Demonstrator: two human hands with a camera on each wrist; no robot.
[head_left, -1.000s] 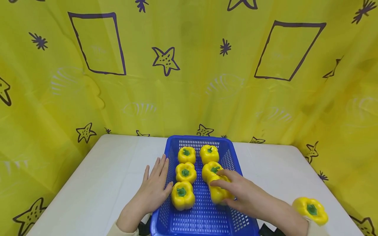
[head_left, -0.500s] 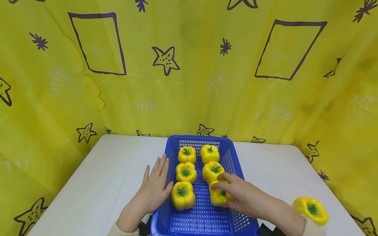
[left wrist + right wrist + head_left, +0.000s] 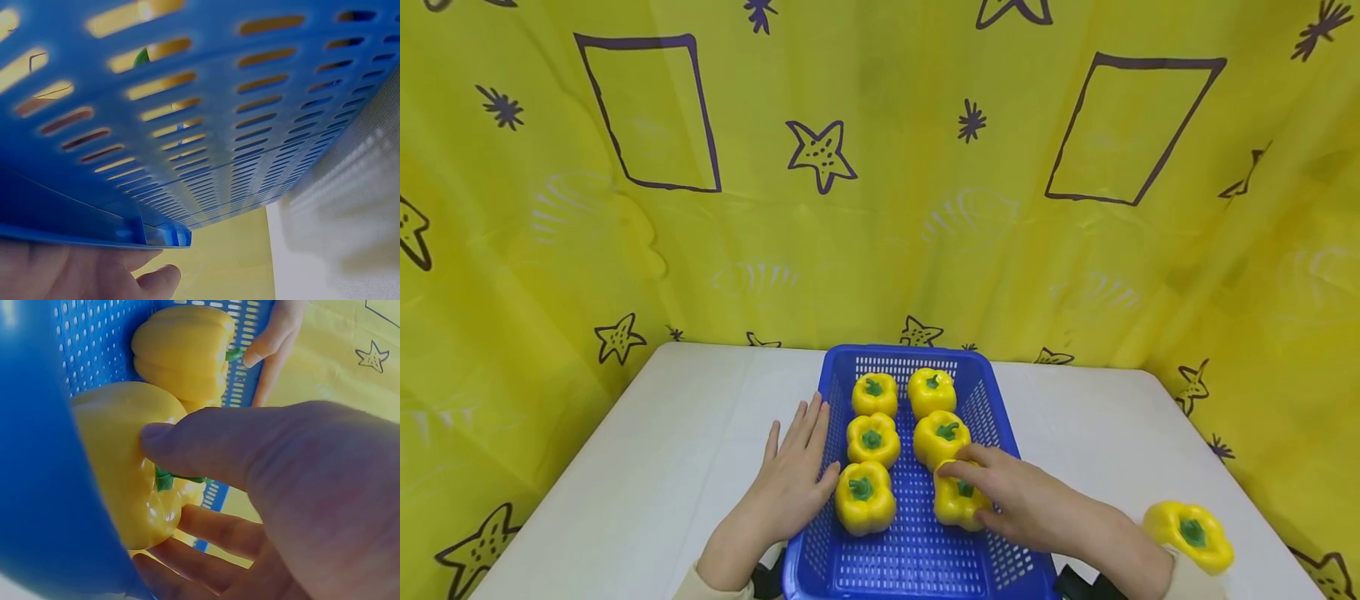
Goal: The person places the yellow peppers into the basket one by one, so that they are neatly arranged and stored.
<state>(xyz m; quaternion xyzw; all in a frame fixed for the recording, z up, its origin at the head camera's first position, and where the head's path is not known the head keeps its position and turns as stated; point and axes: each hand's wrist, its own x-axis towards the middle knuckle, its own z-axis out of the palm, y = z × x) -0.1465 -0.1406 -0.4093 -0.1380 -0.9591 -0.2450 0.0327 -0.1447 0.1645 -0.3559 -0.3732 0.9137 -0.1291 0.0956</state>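
My right hand grips a yellow bell pepper in the near right part of a blue plastic basket. In the right wrist view the thumb lies across this bell pepper, with fingers on its other side; its green stem shows between them. My left hand rests with straight fingers along the basket's left rim. From the left wrist, part of that hand shows beneath the rim beside the slotted wall. Several more bell peppers stand in two columns, including the near left one.
One more yellow bell pepper sits outside the basket on the white table, right of my right forearm. A yellow curtain with dark starfish drawings hangs behind the table and at its sides.
The near right bell pepper, tipped against the one behind it a second ago, now sits upright with its stem up. My right fingers shifted slightly with it; my left hand stayed still.
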